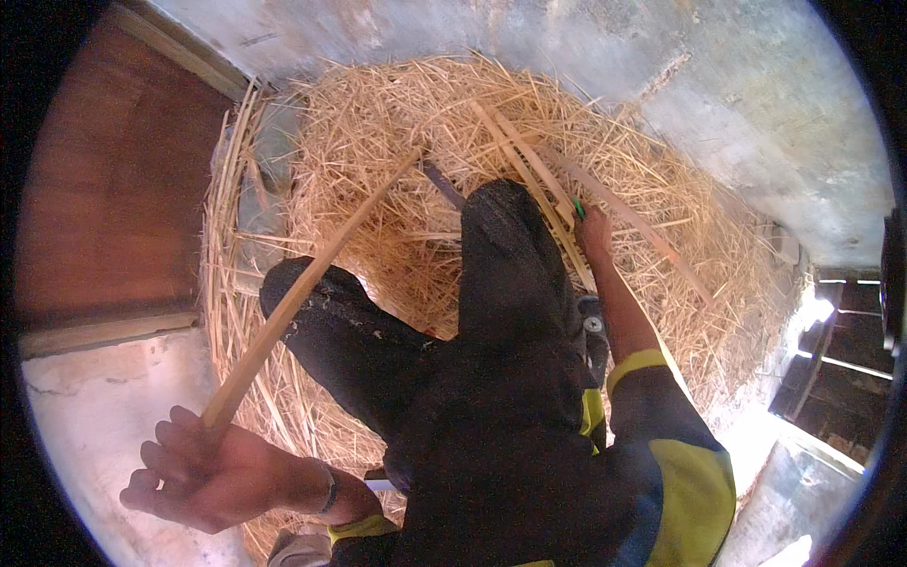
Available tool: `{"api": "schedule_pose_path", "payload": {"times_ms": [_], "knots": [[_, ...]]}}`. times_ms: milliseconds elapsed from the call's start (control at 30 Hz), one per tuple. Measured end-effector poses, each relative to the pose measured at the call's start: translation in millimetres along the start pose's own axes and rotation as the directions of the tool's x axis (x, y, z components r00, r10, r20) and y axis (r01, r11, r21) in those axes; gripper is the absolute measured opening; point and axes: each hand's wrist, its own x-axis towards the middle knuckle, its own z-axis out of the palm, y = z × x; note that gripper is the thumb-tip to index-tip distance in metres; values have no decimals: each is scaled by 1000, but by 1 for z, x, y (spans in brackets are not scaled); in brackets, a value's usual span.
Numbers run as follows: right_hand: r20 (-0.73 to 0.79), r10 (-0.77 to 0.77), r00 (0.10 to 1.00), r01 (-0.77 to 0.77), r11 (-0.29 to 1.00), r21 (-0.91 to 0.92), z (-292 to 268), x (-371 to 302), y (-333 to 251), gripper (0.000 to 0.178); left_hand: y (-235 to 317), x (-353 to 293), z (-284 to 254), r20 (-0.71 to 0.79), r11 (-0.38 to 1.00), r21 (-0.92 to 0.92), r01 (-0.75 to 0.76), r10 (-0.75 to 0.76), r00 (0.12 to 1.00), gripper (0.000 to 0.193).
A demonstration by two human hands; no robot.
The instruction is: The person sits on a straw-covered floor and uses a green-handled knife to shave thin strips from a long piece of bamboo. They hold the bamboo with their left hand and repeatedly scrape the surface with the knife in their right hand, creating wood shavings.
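Left hand (203, 472): the fingers are closed around the near end of a long bamboo strip (312, 283). The grip is firm, with the knuckles up and a dark band on the wrist.
Long bamboo strip: from the grip it runs up and away, across the person's left knee (312, 302), and its far end lies on the straw pile (378, 142). It is pale yellow, flat, narrow and straight, with a smooth face.
How to do it well (my judgement): the left hand should hold the strip near its end, as now, and keep it low and steady, so that the far tip does not swing in the loose straw. A strip this thin can bend or split, so a calm pull along its length is better than a sideways one.
Straw pile: it is a big round heap of dry golden stalks, beyond both grips, against a grey wall (567, 47).
Right hand (593, 231): it is closed on a small green tool (578, 208); only the tip shows, so I cannot tell what kind.
Bamboo strips (539, 180): several more lie side by side, just beyond and touching the right hand, fanned over the straw.
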Motion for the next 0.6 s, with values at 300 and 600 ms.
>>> {"api": "schedule_pose_path", "payload": {"times_ms": [300,600], "knots": [[108,68,992,-67,998,-12,26,39,-8,51,0,-1,11,-75,998,66,12,-7,997,29],[45,-364,930,353,921,163,-10,50,36,52,-5,4,4,-33,1000,-12,29,-30,999,31]]}}
